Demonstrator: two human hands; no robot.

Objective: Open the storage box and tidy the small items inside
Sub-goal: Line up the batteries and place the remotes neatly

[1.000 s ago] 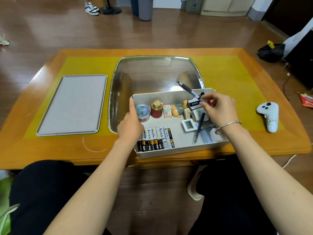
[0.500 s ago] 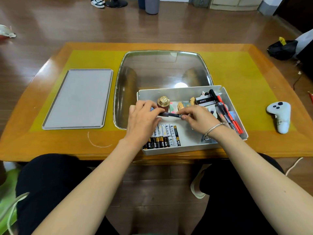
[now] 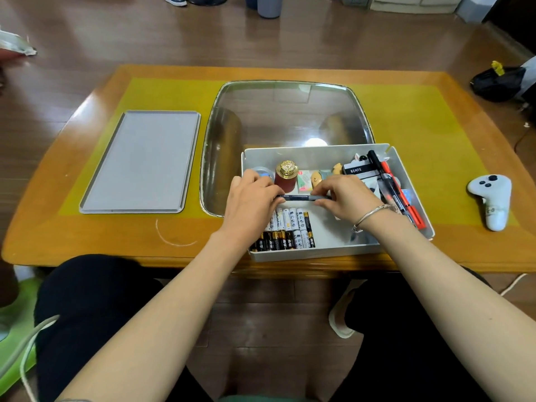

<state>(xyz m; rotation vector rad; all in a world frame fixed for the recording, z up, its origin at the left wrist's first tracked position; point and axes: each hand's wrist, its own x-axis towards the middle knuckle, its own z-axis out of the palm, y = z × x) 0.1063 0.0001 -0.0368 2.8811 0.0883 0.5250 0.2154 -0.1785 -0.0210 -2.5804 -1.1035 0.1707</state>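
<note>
Both hands, the left hand (image 3: pixel 251 200) and right hand (image 3: pixel 345 198), are pinching a dark slim pen (image 3: pixel 298 197) by its ends, fingers clamped, holding it level above the open white plastic storage box (image 3: pixel 316 252), apparently for placement.

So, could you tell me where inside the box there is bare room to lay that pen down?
Bare floor shows in the storage box between the batteries and the right hand, toward the near wall. The far row by the red jar and the right wall with the markers are crowded.

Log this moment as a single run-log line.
box: open, lid aside | left hand + right hand: both gripping dark pen over batteries | other pens: along right wall
</note>
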